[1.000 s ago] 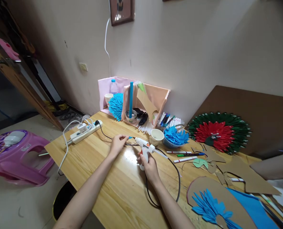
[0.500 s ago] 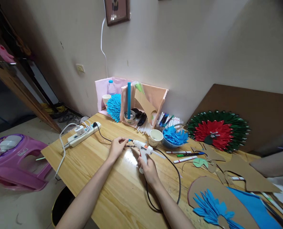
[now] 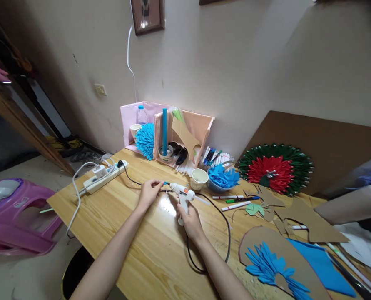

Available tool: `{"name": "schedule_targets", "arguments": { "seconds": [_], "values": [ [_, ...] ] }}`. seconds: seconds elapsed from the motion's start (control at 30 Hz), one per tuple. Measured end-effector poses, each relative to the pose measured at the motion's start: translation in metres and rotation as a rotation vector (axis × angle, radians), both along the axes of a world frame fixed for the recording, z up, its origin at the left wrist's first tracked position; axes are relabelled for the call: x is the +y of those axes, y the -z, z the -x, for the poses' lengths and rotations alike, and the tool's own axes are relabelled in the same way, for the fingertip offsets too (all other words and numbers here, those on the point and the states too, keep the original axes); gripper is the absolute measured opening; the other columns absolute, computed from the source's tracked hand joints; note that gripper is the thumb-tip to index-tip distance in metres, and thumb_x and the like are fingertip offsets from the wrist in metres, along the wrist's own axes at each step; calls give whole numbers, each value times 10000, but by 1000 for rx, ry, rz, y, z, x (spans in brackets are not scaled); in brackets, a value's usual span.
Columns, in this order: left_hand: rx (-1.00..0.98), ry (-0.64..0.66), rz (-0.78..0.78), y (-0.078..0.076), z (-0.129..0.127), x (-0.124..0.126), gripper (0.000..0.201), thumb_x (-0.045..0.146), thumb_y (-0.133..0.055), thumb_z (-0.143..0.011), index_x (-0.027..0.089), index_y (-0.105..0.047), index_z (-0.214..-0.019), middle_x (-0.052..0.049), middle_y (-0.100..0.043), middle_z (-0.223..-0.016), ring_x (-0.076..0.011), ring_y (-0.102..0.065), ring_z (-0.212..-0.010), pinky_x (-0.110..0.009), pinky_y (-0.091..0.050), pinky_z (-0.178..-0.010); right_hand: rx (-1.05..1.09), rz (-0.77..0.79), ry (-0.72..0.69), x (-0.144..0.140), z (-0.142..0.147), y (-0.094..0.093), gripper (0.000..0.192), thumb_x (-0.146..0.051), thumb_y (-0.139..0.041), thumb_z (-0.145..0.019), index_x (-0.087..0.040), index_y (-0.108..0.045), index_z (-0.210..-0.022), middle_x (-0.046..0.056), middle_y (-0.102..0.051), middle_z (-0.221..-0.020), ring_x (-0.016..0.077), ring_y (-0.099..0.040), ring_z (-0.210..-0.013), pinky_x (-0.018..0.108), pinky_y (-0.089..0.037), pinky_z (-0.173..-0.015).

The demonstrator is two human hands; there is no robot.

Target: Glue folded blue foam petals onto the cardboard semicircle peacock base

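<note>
Head view shows me the glue gun (image 3: 182,194) near the middle of the wooden bench (image 3: 135,233), and I place everything else from it. My right hand (image 3: 188,216) is closed around the gun's handle, holding it upright with the nozzle pointing left and a white glue stick jutting out of its back end. My left hand (image 3: 148,193) sits just left of the nozzle, fingertips pinched on a small blue paper piece (image 3: 166,183) that nearly touches the tip; I cannot tell whether glue is on it. The gun's black cord (image 3: 227,227) loops away to the right of the gun and curls back toward me across the bench.

Just right of the gun and slightly behind it stands a paper cup (image 3: 199,178), and beside that a bowl of blue paper petals (image 3: 222,178). Further right of the gun lie a few markers (image 3: 235,202) and a small green paper leaf (image 3: 254,209). Well to the right, leaning at the wall, is a red and green paper flower (image 3: 275,168). To the near right of the gun lies a cardboard shape (image 3: 285,250) with blue petals fixed on it.

Left of the gun, near the bench's far left corner, a white power strip (image 3: 105,177) lies with plugs in it. Behind the gun, against the wall, a pink organiser (image 3: 200,125) holds a blue tube (image 3: 164,130) standing upright. Far left of the gun, off the bench, is a pink plastic stool (image 3: 16,216).
</note>
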State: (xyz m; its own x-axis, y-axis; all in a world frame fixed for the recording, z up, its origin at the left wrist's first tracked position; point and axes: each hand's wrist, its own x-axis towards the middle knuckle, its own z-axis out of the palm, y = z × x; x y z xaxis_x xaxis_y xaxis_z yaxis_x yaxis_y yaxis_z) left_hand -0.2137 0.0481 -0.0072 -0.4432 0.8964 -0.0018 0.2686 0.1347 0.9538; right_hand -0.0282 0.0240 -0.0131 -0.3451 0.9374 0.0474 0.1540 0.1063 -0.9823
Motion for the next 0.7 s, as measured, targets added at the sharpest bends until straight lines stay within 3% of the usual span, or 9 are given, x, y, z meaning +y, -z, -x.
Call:
{"name": "schedule_targets", "arguments": {
  "seconds": [0.3,0.7],
  "values": [
    [3,16,-4,0,2,0,344,439,-609,-667,107,-660,-744,-32,-635,-570,-124,-550,-490,-209,-392,-459,-86,-85,31,1,1,3,286,-377,-440,-839,-152,-596,-921,32,-628,-740,184,-556,-685,266,-404,-625],
    [-15,13,-17,5,4,2,351,445,-623,-634,105,-663,-711,-32,-624,-554,-124,-540,-490,-207,-379,-455,-70,-87,28,2,1,8,298,-389,-436,-842,-145,-579,-936,30,-626,-726,172,-555,-647,253,-409,-596]
  ]
}}
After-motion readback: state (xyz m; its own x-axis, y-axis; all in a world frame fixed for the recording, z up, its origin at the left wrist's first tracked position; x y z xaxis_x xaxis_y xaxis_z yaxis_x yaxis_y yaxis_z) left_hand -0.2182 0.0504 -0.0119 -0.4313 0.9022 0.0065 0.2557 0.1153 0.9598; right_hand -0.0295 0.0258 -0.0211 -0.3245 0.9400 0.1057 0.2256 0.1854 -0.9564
